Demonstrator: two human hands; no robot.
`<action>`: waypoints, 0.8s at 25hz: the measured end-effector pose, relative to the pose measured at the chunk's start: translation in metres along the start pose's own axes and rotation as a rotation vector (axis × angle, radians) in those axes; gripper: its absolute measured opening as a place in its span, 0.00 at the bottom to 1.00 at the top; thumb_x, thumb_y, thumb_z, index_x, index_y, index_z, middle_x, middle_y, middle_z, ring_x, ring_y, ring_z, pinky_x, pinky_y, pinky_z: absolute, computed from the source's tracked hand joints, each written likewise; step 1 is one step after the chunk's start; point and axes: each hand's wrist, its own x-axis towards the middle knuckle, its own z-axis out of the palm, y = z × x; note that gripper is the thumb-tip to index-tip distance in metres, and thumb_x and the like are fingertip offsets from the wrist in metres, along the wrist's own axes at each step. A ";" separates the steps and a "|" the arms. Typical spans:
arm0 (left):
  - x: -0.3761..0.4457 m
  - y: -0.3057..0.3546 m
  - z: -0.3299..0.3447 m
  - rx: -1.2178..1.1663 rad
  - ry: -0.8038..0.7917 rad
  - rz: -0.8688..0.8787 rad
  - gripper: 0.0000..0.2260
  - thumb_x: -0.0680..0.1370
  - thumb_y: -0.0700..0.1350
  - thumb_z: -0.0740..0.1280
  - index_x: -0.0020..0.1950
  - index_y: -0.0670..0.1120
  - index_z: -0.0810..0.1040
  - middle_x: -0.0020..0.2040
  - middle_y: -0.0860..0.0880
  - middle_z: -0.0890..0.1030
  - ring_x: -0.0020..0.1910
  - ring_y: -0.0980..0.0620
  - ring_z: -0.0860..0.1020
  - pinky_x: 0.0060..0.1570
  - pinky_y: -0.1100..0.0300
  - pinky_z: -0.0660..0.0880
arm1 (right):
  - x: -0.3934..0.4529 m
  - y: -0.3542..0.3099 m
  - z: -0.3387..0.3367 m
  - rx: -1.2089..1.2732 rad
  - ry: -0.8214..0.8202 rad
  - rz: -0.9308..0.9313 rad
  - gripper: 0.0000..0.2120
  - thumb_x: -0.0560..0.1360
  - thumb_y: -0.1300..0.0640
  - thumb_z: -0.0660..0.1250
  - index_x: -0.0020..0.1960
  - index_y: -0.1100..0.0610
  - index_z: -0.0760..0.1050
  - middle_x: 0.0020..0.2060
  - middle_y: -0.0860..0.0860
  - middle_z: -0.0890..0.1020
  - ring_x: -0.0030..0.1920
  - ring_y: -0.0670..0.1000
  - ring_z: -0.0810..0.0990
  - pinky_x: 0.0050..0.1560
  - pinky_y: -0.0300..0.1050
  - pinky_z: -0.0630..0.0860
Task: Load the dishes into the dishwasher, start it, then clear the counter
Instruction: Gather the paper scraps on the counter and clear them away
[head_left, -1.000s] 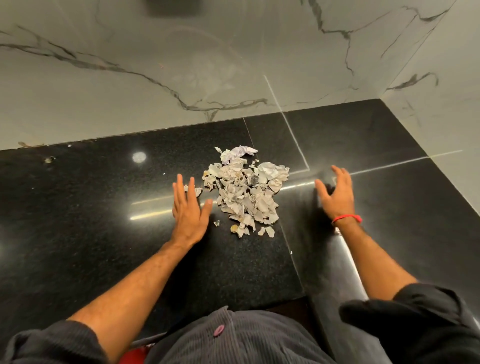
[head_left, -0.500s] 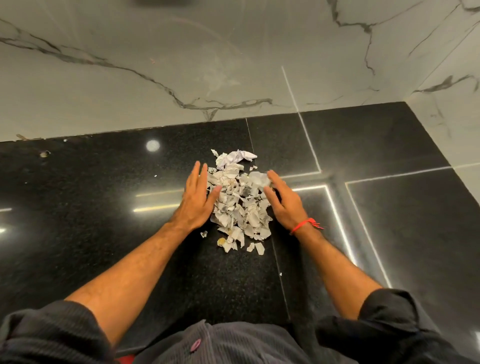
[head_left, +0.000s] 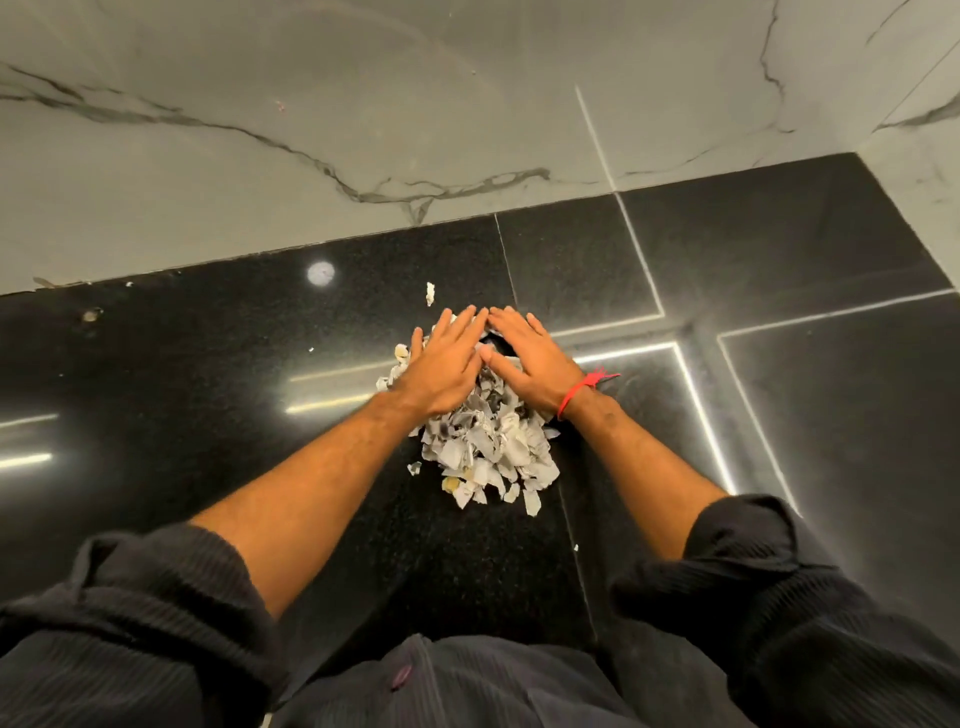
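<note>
Both grips are spread flat, fingers extended, palms down on the far half of a heap of torn pale grey-white paper scraps (head_left: 488, 452). Left hand (head_left: 444, 366) and right hand (head_left: 530, 358) meet at the fingertips over the heap's far edge. A thin red thread bracelet (head_left: 576, 392) circles the right wrist. The heap lies near the middle of the polished black speckled stone bench (head_left: 182, 415), with its near half uncovered. One stray white scrap (head_left: 429, 293) lies just beyond the fingertips. White grey-veined marble wall (head_left: 311, 104) backs the bench.
</note>
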 end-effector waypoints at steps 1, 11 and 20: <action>-0.013 -0.002 0.008 -0.008 0.021 0.019 0.25 0.86 0.52 0.49 0.83 0.52 0.46 0.83 0.53 0.46 0.81 0.49 0.42 0.78 0.40 0.40 | -0.012 -0.002 0.007 -0.006 0.017 -0.024 0.29 0.82 0.42 0.54 0.78 0.55 0.59 0.77 0.52 0.62 0.79 0.50 0.54 0.79 0.52 0.48; -0.120 -0.024 0.016 0.125 0.139 0.115 0.38 0.79 0.73 0.49 0.82 0.56 0.42 0.82 0.52 0.38 0.81 0.48 0.38 0.76 0.32 0.44 | -0.088 -0.050 0.012 0.034 0.067 -0.014 0.41 0.73 0.28 0.59 0.78 0.49 0.56 0.76 0.53 0.63 0.75 0.53 0.61 0.74 0.58 0.62; -0.147 -0.006 0.034 0.164 -0.115 -0.108 0.67 0.59 0.72 0.76 0.80 0.55 0.33 0.81 0.47 0.42 0.78 0.38 0.49 0.71 0.31 0.57 | -0.105 -0.084 0.015 -0.446 -0.434 0.117 0.65 0.55 0.25 0.73 0.75 0.35 0.32 0.78 0.47 0.41 0.74 0.65 0.53 0.64 0.69 0.68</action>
